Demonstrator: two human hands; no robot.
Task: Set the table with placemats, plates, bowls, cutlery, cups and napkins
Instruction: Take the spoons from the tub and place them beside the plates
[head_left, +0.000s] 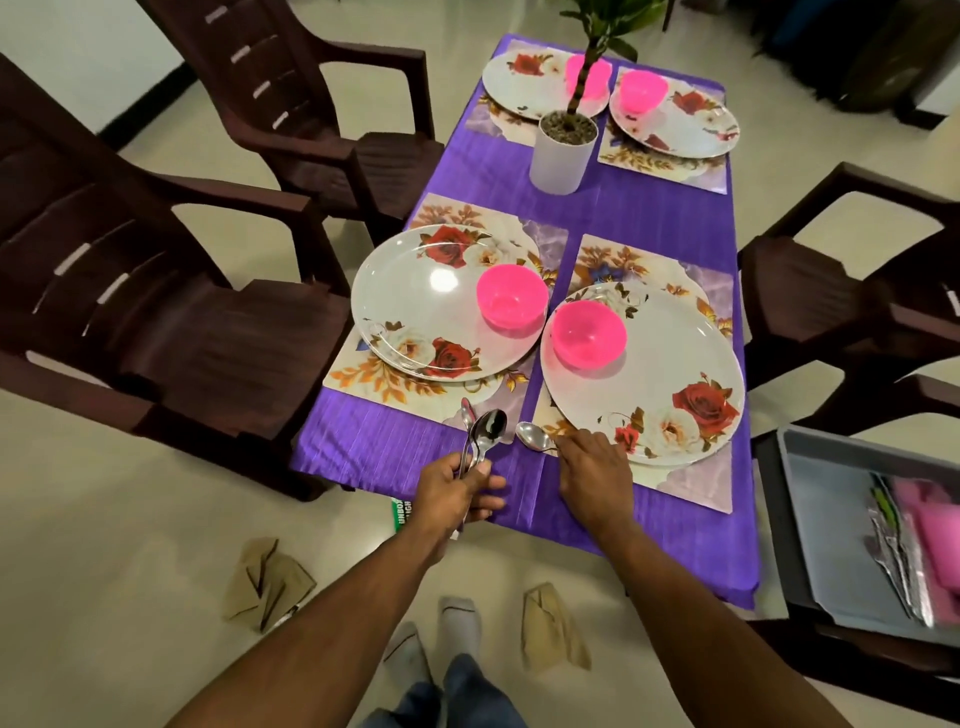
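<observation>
Head view, looking down past your two forearms at the bench (623, 218), draped in a purple cloth. Your left hand (457, 493) hovers over the near edge, fingers curled round a bundle of spoons (483, 434), bowls pointing away from you, handles gripped in the fist. Your right hand (592, 462) sits low on the cloth, fingers pinching the handle of a single spoon (532, 435) whose bowl lies just beside the near-right plate (644, 374), at the corner of its floral placemat (696, 480). Pink bowl (588, 334) rests on that plate, toward its far-left rim. Near-left plate (421, 306) carries its own pink bowl (511, 303) at the right side, on a second placemat (374, 382). Two more plate-and-bowl settings at the far end, with a potted plant (563, 150) in a white pot between the near and far pairs. Dark brown plastic chairs (171, 332) flank both sides. Grey tray (831, 519) at your right holds more cutlery and something pink; details too blurred to tell.
</observation>
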